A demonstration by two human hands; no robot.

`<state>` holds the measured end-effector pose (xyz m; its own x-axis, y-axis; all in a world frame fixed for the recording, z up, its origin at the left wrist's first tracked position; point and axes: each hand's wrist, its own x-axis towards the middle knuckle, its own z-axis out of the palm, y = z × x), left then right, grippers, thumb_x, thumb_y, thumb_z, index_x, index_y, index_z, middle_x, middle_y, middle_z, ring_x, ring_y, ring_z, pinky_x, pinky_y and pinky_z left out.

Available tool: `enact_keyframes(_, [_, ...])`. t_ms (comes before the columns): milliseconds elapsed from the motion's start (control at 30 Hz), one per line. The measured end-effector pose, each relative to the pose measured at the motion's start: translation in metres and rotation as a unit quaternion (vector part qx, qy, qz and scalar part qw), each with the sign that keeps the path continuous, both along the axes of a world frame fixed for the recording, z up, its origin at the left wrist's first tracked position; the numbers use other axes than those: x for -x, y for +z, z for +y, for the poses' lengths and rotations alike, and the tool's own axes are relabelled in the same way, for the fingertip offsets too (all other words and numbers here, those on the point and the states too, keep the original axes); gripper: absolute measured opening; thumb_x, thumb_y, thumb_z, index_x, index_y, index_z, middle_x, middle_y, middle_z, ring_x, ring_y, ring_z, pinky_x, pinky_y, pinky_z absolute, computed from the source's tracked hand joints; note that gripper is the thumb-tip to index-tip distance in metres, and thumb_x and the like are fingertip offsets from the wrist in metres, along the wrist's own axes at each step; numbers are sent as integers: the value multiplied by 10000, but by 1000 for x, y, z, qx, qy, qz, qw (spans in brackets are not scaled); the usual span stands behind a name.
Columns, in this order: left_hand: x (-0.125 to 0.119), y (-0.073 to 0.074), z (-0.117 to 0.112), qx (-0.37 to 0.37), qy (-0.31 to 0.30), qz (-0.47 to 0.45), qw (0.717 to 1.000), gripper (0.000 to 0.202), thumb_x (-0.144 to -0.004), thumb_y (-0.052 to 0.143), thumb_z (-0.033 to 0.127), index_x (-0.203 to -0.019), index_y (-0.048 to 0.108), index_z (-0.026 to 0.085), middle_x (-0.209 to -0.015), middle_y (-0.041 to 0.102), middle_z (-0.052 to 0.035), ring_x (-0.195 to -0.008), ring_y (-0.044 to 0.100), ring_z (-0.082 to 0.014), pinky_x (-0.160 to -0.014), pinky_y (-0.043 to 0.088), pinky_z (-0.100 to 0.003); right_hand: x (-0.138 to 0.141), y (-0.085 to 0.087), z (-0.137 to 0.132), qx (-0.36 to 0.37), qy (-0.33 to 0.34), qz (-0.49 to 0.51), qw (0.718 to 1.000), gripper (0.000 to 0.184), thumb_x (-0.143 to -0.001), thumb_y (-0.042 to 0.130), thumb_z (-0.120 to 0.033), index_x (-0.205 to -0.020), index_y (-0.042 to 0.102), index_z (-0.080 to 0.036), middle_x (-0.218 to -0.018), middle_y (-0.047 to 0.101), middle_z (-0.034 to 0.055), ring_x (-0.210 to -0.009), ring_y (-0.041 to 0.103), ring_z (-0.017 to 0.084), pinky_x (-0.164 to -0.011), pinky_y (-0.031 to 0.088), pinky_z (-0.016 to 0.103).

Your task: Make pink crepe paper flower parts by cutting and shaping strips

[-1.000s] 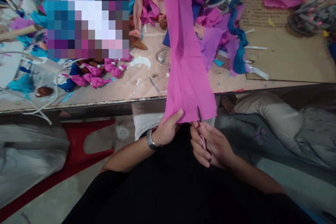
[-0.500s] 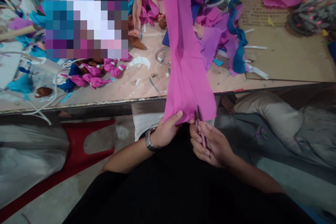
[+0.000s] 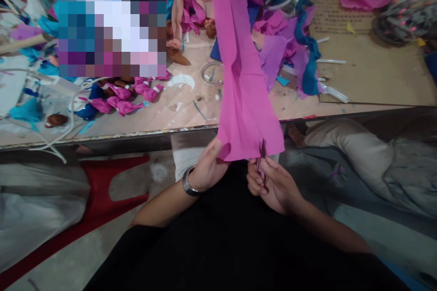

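A long folded strip of pink crepe paper (image 3: 244,82) runs from the pile on the table down to my lap. My left hand (image 3: 206,168), with a watch on the wrist, pinches the strip's lower left corner. My right hand (image 3: 273,184) is closed around small scissors (image 3: 262,157). Their blades point up into the paper's bottom edge, just right of centre.
The wooden table (image 3: 164,113) holds heaps of pink, purple and blue crepe paper (image 3: 283,41), twisted pink pieces (image 3: 123,100), a tape ring (image 3: 211,72) and white cables (image 3: 61,118). Cardboard (image 3: 368,68) lies at the right. A red plastic stool (image 3: 102,191) stands at my left, grey sacks (image 3: 385,173) at my right.
My left hand has slid a little to the left along the paper's bottom edge. The scissors have closed and sit slightly farther right in the edge.
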<state>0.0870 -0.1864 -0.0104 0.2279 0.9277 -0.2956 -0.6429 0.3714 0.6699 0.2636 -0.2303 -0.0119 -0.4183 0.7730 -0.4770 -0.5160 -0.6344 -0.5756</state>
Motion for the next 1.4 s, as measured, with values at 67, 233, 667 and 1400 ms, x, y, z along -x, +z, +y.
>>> enact_keyframes(67, [7,3,6,12,6,3,1000,618,-843,769,687,-1291,744,262,-1370,732,-120,-1455,579,-344,-1119,561,-455,-1,-5,-1,-16,5,-7,1000,281,-985,716,-437,-1024,577,-196,-672,425,-89,-489,308,51,-525,260,218])
enact_keyframes(233, [22,13,26,36,34,16,999,501,-872,774,552,-1271,743,250,-1262,763,-97,-1222,708,-288,-930,616,-339,-9,-16,-2,-130,78,-112,982,328,-977,738,-449,-871,558,-196,-669,378,-77,-550,296,71,-529,248,228])
enact_keyframes(667, [43,0,59,-262,22,166,950,451,-950,768,276,-1380,646,224,-991,731,-35,-965,755,-179,-936,626,-333,-64,-8,22,-356,143,-126,915,411,-1009,679,-464,-712,637,-182,-614,510,5,-575,458,135,-570,323,302])
enact_keyframes(1400, [5,-9,68,-619,-90,528,575,445,-1010,639,188,-1453,602,190,-1381,717,-130,-1412,590,-312,-1190,509,-539,-34,-26,32,-395,-109,-531,741,253,-840,878,-292,-1004,696,-229,-624,407,-90,-540,395,88,-563,337,261])
